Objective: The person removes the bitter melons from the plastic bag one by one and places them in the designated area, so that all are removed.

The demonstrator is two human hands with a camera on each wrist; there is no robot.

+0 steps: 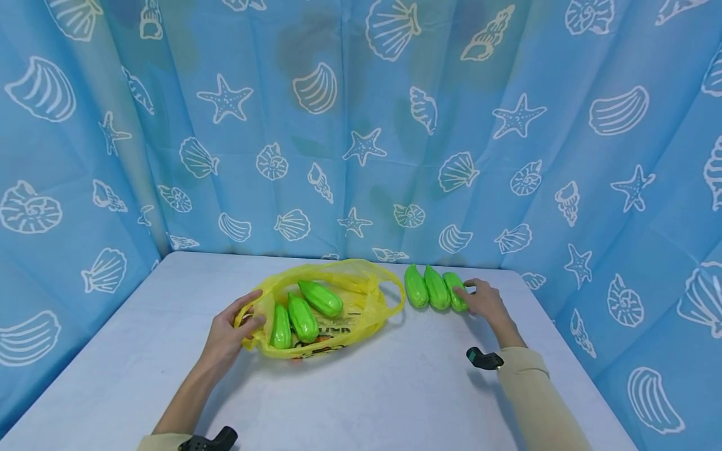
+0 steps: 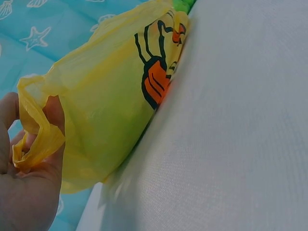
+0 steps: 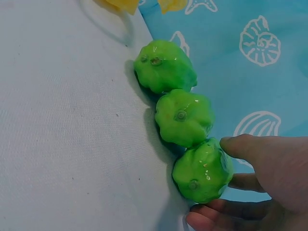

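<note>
Head view: we see a yellow bag (image 1: 369, 329) pinched at its left handle by the left hand (image 1: 228, 329), and the right hand (image 1: 486, 299) grasping the end green vegetable (image 1: 454, 284).
Three green vegetables (image 1: 303, 317) lie inside the bag, whose mouth faces up; we judge that the pinch steadies it and spreads that mouth. Outside, the end vegetable appears to rest on the surface (image 1: 395, 394), at the right of a row with two others (image 1: 437, 289); its free side probably explains the grip there, thumb opposite fingers. The row sits near the far edge, close to the shell-print curtain (image 1: 361, 188), so we find little room behind; nearer us, the surface offers ample space for moving.
</note>
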